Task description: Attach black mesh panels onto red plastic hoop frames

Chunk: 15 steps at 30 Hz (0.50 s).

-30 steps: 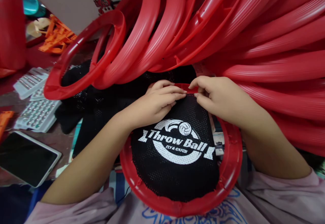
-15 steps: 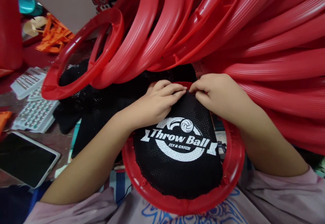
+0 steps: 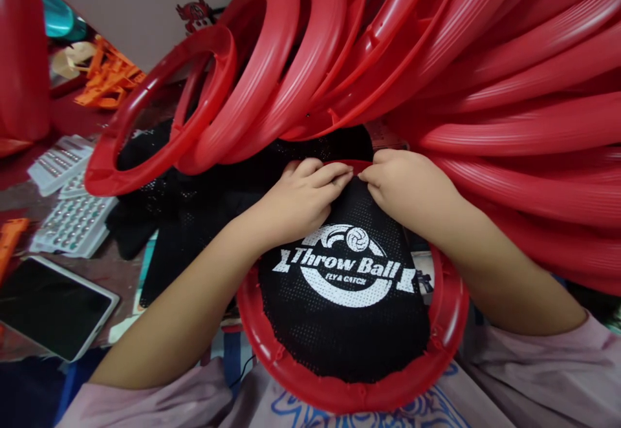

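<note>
A black mesh cloth [image 3: 339, 344] printed with "Throw Ball FLY & CATCH" in white lies across a red plastic ring [image 3: 356, 397] close to my body. Along the bottom and left, its edge meets the ring's inner rim; on the right a gap shows between cloth and ring. My left hand [image 3: 308, 202] is closed at the far edge of the cloth, its fingertips pinching there. Just beside it, my right hand [image 3: 410, 185] pinches the same edge with thumb and forefinger. The fingers partly cover the far rim.
Several red rings [image 3: 262, 85] lean in a row behind my hands and pile up on the right. More black cloth [image 3: 194, 214] lies beneath. To the left are a tablet-like device [image 3: 53, 308], clear trays of small metal pieces [image 3: 72, 224] and orange plastic parts [image 3: 107, 79].
Both hands stay at the far edge of the cloth; the right fingers have shifted slightly, curling closer to the rim. The whole view has moved a little.
</note>
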Each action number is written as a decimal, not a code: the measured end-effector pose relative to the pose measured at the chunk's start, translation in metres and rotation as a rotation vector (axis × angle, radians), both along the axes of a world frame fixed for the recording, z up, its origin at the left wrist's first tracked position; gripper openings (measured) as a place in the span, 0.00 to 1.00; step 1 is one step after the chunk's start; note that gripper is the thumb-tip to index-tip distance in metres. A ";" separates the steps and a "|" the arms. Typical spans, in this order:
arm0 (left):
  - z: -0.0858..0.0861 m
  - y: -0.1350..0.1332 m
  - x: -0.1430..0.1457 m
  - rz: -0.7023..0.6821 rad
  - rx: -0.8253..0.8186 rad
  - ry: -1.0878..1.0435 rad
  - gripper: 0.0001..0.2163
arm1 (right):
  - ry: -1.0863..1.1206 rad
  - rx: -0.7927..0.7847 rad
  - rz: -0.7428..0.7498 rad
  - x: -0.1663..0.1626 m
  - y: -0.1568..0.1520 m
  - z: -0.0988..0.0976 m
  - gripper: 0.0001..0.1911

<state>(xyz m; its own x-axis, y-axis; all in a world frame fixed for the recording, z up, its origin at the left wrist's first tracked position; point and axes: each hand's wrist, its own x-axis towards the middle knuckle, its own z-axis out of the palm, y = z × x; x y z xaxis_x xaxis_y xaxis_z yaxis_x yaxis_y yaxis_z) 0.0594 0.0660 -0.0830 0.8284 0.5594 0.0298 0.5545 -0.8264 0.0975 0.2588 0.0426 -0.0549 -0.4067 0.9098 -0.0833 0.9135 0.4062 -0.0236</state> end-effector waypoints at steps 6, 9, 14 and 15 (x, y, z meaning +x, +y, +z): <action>-0.002 0.001 -0.003 -0.002 -0.051 -0.078 0.24 | -0.063 0.003 0.065 0.003 -0.007 0.005 0.16; -0.002 -0.001 -0.005 0.021 -0.062 -0.144 0.23 | -0.012 -0.060 0.070 0.006 -0.009 0.011 0.15; 0.003 -0.003 -0.010 0.143 -0.052 -0.219 0.19 | 0.187 -0.186 0.128 0.011 -0.013 0.020 0.12; 0.005 -0.004 -0.011 0.167 -0.045 -0.203 0.19 | 0.186 -0.239 0.131 0.011 -0.014 0.021 0.10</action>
<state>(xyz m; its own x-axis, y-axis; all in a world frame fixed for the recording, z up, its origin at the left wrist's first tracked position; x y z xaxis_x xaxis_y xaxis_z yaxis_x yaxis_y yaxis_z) 0.0482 0.0619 -0.0781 0.7039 0.6924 0.1585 0.6482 -0.7174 0.2552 0.2701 0.0289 -0.0340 -0.5476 0.8121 -0.2015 0.8246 0.4830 -0.2945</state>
